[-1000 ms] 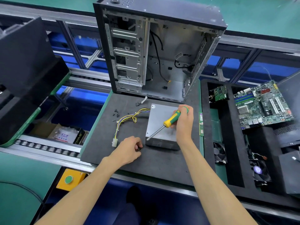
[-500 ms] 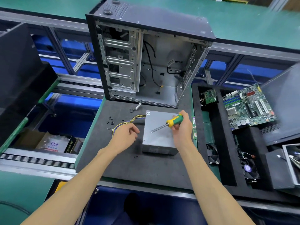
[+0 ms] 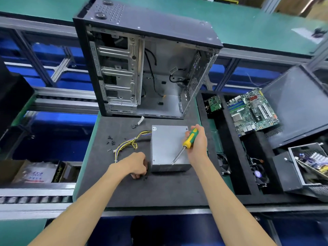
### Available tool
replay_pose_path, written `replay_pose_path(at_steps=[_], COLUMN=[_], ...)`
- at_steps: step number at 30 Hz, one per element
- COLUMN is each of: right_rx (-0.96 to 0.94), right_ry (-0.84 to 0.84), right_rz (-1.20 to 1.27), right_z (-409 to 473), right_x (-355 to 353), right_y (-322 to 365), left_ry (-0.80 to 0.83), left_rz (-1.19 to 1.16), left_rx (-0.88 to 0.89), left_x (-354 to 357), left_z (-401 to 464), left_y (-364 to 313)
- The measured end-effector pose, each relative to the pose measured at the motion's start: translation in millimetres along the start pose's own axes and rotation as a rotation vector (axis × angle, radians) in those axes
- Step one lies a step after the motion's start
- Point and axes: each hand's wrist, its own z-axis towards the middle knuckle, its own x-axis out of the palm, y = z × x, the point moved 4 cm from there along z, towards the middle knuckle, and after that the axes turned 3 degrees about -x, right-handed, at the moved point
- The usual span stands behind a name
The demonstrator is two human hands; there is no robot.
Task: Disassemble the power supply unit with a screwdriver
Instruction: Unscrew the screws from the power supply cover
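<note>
PSU (image 3: 168, 144), a plain grey metal box, sits flat mid-frame on the dark foam mat (image 3: 159, 189), right hand (image 3: 197, 144) gripping the green-yellow screwdriver (image 3: 184, 144) with its tip near the front edge, probably lining up a screw, while the left hand (image 3: 136, 165) curls by the corner, contents hidden.

Foam mat (image 3: 174, 190) — supply unit (image 3: 166, 139), screws (image 3: 111, 140)
</note>
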Motion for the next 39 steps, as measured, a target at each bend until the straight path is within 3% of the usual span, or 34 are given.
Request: replay_pose_path(at_steps=[4,8,12,16,22,28,34,39], right_rx=[-0.072,-0.204,-0.22,-0.077,0.071,0.099,0.132,0.059], right_ry=[-0.057,-0.162,-0.189,-0.146,-0.053,-0.049,-0.093,-0.085], right_rz=[-0.018,-0.129,-0.065,0.095,0.278,0.33,0.192,0.135], right_z=[3,5,9,12,17,24,33,36], right_x=[-13,-26,-30,-35,-32,-28,-23,-19], right_y=[14,33,40,26,-1,-7,-7,-6], left_ry=[-0.098,-0.296,-0.531,-0.721,-0.645,-0.779,-0.796,-0.682], left_rz=[0.103,0.25,0.104,0.032,-0.003,0.038,0.282,0.145], left_rx=[0.012,0.079,0.255,0.327,0.143,0.164,0.058,0.042], left_x=[-38,-75,-79,-63,-32,-26,-41,-58], left_z=[-10,-21,-26,-15,19,20,5,-3], left_y=[-16,-47,-87,-105,-86,-85,-84,-77])
